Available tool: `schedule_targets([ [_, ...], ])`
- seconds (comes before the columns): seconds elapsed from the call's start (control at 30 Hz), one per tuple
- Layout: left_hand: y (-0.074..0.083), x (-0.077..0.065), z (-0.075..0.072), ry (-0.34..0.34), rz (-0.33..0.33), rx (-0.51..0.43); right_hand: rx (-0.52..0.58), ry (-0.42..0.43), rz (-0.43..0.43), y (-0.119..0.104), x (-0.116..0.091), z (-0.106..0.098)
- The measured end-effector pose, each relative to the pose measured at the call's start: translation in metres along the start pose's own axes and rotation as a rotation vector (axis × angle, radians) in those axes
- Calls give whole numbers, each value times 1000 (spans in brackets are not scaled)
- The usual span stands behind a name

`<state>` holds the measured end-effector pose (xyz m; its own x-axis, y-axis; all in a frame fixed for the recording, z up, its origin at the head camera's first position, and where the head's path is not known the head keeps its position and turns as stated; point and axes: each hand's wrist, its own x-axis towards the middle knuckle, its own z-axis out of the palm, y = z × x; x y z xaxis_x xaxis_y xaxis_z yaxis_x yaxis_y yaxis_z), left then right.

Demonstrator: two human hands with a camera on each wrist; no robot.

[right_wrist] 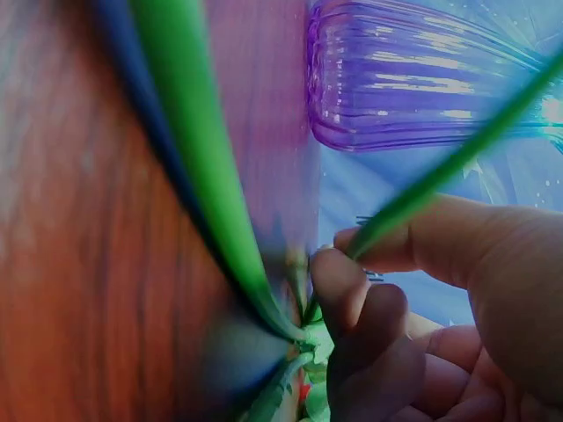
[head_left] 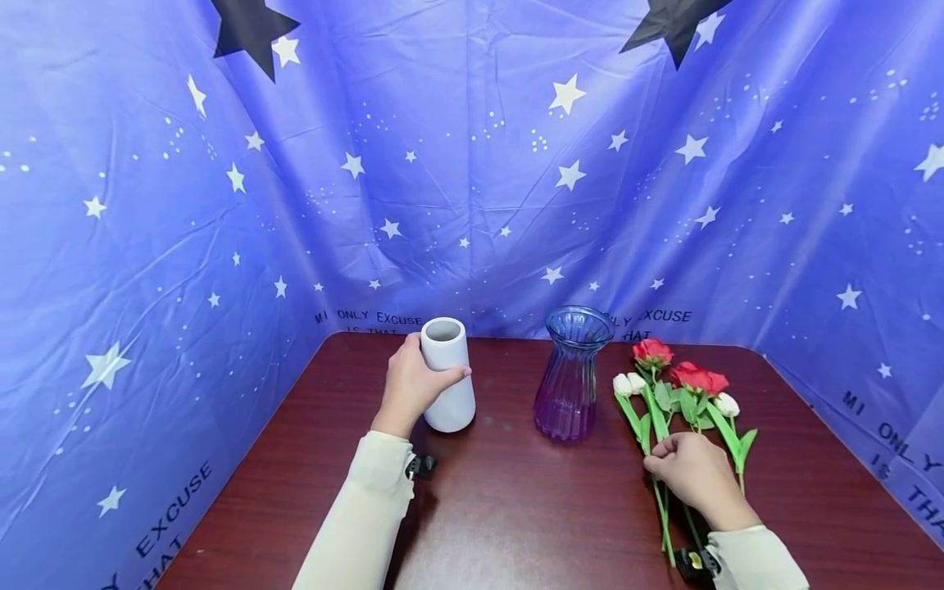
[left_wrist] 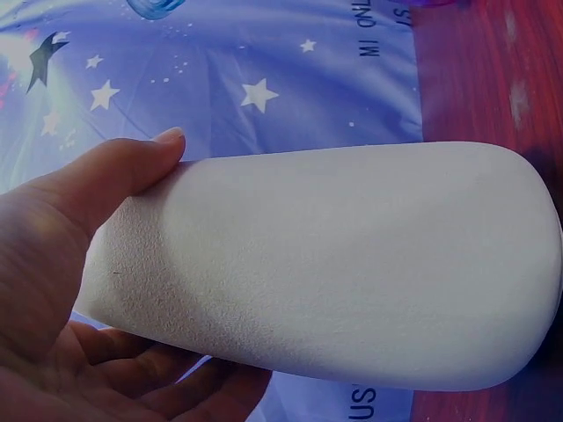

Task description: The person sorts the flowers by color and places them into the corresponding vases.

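Note:
A white vase point(head_left: 451, 403) stands upright on the left of the table, its mouth upward. My left hand point(head_left: 411, 385) grips its upper part, thumb on the near side and fingers round the far side, as the left wrist view shows. At the right, my right hand point(head_left: 701, 479) is over several flowers lying on the table. Its thumb and index finger pinch a green flower stem point(right_wrist: 457, 167); which bloom it bears I cannot tell. Red roses point(head_left: 696, 378) and white tulips point(head_left: 623, 384) lie with their heads toward the back.
A ribbed glass vase point(head_left: 566, 393), blue above and purple below, stands between the white vase and the flowers. The dark red wooden table point(head_left: 501, 516) is enclosed by a blue cloth point(head_left: 472, 164) with stars along its back and sides.

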<state>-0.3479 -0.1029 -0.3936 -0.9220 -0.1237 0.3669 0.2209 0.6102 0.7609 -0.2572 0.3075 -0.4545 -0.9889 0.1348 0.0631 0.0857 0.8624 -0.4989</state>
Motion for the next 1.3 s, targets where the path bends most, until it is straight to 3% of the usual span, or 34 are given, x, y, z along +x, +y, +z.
schedule_targets([
  [0.33,0,-1,0,8,18,6,9,-15,-15,7,-2,-3],
  [0.63,0,-1,1,8,55,24,185,-54,69,2,-8,-4],
  [0.9,1,-2,-1,5,49,37,266,4,43,-3,-12,-9],
  [1.3,0,-2,1,-6,50,46,247,136,-28,-7,-15,-13],
])
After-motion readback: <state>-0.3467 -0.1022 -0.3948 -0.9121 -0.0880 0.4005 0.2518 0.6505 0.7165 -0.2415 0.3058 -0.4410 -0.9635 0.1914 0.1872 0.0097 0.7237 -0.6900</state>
